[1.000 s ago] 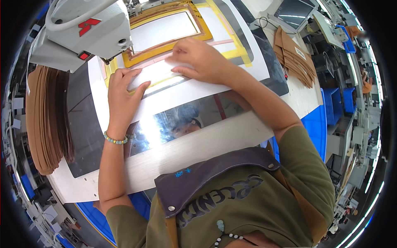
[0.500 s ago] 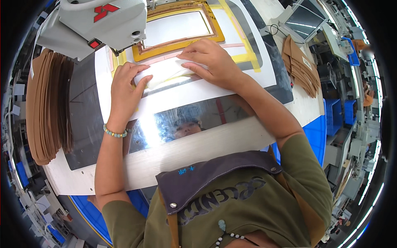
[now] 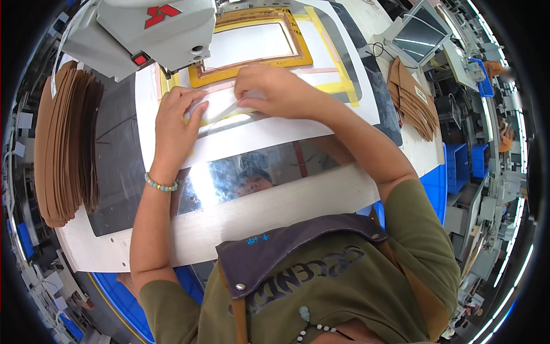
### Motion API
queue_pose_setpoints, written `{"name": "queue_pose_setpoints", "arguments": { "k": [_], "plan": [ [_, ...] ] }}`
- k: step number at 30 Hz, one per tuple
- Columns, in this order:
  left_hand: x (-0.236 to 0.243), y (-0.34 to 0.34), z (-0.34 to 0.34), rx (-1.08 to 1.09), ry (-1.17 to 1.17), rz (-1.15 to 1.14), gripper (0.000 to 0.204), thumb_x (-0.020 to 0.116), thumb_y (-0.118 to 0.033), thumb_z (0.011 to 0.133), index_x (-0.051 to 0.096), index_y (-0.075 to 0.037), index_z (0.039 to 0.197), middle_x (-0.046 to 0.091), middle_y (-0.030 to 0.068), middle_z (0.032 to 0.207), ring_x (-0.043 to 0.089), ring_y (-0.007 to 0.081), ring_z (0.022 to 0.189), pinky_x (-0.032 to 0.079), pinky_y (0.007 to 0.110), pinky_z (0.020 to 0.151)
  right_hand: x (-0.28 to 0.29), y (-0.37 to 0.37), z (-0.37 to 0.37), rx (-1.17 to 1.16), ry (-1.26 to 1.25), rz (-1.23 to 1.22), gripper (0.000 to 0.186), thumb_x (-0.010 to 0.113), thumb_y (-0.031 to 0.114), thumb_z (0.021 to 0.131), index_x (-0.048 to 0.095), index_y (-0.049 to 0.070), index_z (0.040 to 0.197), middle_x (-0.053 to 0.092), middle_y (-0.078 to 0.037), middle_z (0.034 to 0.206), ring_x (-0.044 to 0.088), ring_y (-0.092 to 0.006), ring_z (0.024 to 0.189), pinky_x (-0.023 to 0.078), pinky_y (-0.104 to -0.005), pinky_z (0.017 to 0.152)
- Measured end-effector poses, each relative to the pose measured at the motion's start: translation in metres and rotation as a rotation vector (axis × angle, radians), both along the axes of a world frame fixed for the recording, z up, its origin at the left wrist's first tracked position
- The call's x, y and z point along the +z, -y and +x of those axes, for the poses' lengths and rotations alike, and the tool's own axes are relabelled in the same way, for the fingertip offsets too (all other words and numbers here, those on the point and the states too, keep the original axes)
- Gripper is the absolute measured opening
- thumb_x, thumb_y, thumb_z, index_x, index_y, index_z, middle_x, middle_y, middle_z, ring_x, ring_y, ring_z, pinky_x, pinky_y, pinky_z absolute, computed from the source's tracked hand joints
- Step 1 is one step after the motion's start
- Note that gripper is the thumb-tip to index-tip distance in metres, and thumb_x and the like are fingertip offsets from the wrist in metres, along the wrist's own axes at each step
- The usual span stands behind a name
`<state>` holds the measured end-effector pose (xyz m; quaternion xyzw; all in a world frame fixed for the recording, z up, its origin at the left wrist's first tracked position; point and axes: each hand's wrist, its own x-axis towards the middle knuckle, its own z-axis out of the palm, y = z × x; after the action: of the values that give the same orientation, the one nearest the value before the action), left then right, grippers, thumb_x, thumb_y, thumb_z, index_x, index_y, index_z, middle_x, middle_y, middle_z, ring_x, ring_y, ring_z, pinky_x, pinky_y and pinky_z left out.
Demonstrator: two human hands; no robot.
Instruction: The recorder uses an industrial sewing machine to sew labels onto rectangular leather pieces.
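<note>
A thin white, partly see-through sheet (image 3: 220,104) stretches between my two hands, in front of a yellow rectangular frame (image 3: 220,77). My left hand (image 3: 176,117), with a bead bracelet at the wrist, grips its left end between thumb and fingers. At the other end my right hand (image 3: 278,92) pinches the sheet; its fingertips are bent over and partly hidden. Underneath lies a large white board (image 3: 275,129) bordered with yellow and pink tape. The sewing machine head (image 3: 137,37) stands over the far left of it.
A stack of brown pieces (image 3: 63,146) stands at the left, and another brown stack (image 3: 409,100) lies at the right. A screen (image 3: 421,31) is at the far right. A shiny metal plate (image 3: 252,172) covers the near table edge. Blue bins (image 3: 456,166) stand beyond the right side.
My right hand has shifted a little left and its fingers have curled in, drawing along the white sheet. The left hand has hardly moved. The whole view has tilted slightly.
</note>
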<state>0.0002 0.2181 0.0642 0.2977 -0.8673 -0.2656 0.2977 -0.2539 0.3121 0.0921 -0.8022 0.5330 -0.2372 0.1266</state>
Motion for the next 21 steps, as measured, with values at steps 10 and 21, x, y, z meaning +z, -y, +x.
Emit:
{"name": "queue_pose_setpoints", "arguments": {
  "k": [10,21],
  "plan": [
    [-0.001,0.024,0.019,-0.030,0.432,-0.408,0.049,0.072,-0.030,0.101,0.068,-0.002,0.140,0.052,0.0181,0.162,0.045,0.0431,0.150,0.037,0.051,0.123,0.047,0.057,-0.095,-0.402,0.203,0.191,0.021,0.077,0.022,0.097,0.083,0.004,0.106,0.080,-0.007,0.094,0.073,-0.0155,0.085,0.056,-0.0326,0.077],
    [-0.001,0.032,0.003,-0.143,0.567,-0.365,0.089,0.048,-0.068,0.105,0.043,-0.003,0.164,0.034,0.0265,0.172,0.024,0.0430,0.162,0.014,0.058,0.132,0.000,0.107,-0.028,-0.196,0.073,0.342,0.025,0.081,0.027,0.093,0.075,0.005,0.080,0.072,-0.008,0.071,0.065,-0.0205,0.066,0.051,-0.0368,0.067]
  ]
}}
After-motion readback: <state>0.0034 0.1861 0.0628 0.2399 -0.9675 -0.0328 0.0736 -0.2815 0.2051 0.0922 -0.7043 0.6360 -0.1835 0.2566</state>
